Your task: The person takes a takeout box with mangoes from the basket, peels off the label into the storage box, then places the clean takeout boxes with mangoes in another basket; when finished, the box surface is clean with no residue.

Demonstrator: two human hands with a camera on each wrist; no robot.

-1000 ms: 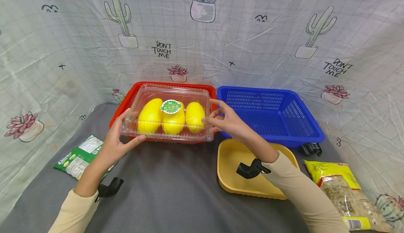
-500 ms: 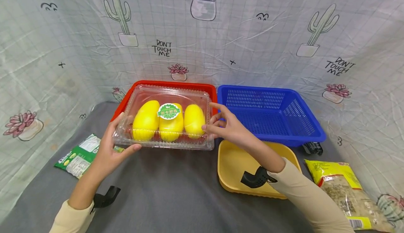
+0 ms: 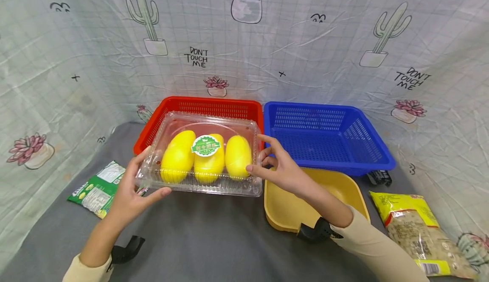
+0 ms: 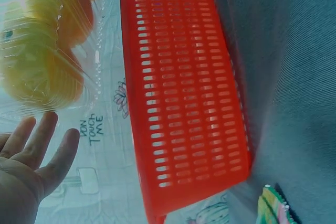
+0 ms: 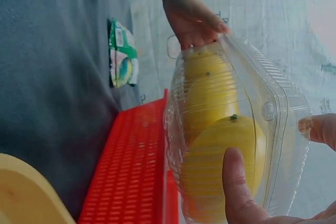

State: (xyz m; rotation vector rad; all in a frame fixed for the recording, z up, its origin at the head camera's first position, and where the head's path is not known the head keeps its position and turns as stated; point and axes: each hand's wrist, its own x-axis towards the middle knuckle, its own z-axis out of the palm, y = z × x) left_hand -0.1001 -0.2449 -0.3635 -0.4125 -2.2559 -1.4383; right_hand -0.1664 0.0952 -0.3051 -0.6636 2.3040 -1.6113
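A clear plastic fruit box [image 3: 219, 123] with a hinged-looking lid is held up in front of the red basket, tilted towards me. Three yellow fruits [image 3: 238, 155], mango-shaped, lie inside, and a round green-and-white label [image 3: 205, 146] is stuck on top. My left hand [image 3: 127, 195] grips the box's left end, thumb at the front edge. At the right end my right hand [image 3: 281, 168] pinches the box between thumb and fingers. In the right wrist view, the thumb [image 5: 237, 187] presses against the plastic. Part of the left fingers is hidden behind the box.
Behind the box stands a red basket [image 3: 244, 109], beside a blue basket [image 3: 328, 109]. A yellow tray [image 3: 282, 210] sits below the right forearm. A green packet [image 3: 97, 191] lies left, a yellow-and-clear bag [image 3: 418, 231] right. A small black item [image 3: 379, 177] lies by the blue basket.
Both hands have brought the fruit box lower and nearer to me, tilting slightly. More of the red basket's inside now shows behind it.
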